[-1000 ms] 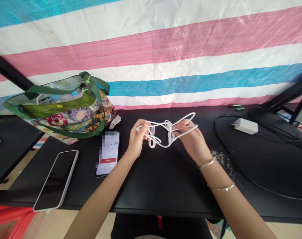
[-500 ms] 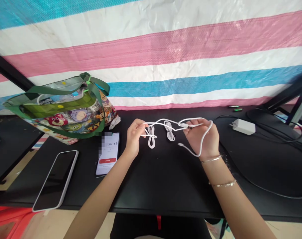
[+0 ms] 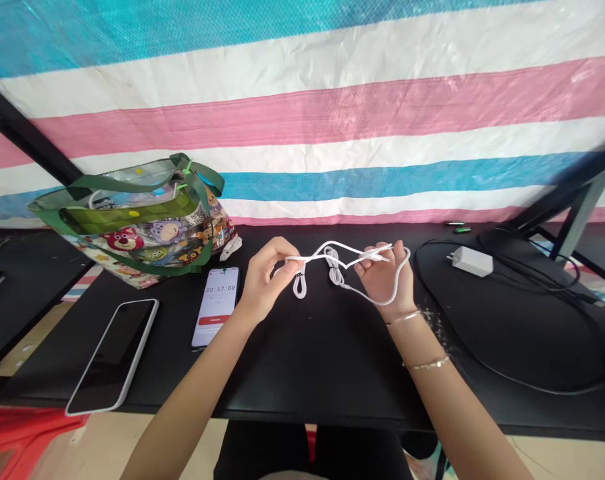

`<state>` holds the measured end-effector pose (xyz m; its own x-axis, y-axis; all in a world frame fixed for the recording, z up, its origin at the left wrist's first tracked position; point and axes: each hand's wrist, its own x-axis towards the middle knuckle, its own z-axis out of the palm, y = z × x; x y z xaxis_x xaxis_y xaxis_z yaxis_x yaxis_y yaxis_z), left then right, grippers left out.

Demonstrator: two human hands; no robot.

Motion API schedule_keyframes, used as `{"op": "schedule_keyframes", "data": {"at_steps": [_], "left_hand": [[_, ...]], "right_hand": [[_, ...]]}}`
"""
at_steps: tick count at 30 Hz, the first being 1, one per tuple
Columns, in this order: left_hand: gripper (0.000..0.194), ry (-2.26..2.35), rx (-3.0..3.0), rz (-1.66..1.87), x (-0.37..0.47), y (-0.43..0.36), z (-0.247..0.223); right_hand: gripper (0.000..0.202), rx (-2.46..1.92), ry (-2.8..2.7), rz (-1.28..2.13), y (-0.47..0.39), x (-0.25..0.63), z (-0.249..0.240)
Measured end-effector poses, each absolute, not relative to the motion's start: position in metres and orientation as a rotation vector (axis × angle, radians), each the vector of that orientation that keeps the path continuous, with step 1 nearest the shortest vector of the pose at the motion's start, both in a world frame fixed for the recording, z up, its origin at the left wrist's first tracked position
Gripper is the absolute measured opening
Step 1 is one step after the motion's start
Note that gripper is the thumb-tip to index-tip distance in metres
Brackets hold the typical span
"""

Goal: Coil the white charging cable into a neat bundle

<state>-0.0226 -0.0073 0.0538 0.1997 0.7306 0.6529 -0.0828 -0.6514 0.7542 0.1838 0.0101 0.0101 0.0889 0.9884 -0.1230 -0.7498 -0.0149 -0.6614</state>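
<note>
White cable (image 3: 332,257) held above the middle of the black table (image 3: 307,360), strung between both hands. Left hand (image 3: 265,280) pinches one strand near a small hanging loop; right hand (image 3: 382,277) pinches the connector end, a slack loop draped round its wrist side. Knot sits midway. Risk: pulling the hands apart would likely tighten the tangle; a slipped pinch drops the cable beside the timer phone (image 3: 216,305).

Thin white cable (image 3: 332,257), tangled, stretched in air just above black desk; small loops hanging mid-span (one near each end), a longer loop sagging at right end.
</note>
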Motion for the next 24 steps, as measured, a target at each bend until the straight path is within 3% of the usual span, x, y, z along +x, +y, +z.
{"op": "schedule_keyframes", "data": {"at_steps": [8,16,24], "left_hand": [[0.036,0.721,1.960,1.298,-0.029,-0.015,0.063],[0.023,1.091,1.984,1.137,-0.050,-0.019,0.078],[0.027,1.159,2.012,0.769,-0.059,-0.020,0.076]], "right_hand": [[0.036,-0.759,-0.459,1.360,0.015,0.188,0.003],[0.054,-0.730,-0.465,1.425,0.009,0.189,0.017],[0.040,-0.828,-0.513,1.401,0.006,0.187,0.025]]}}
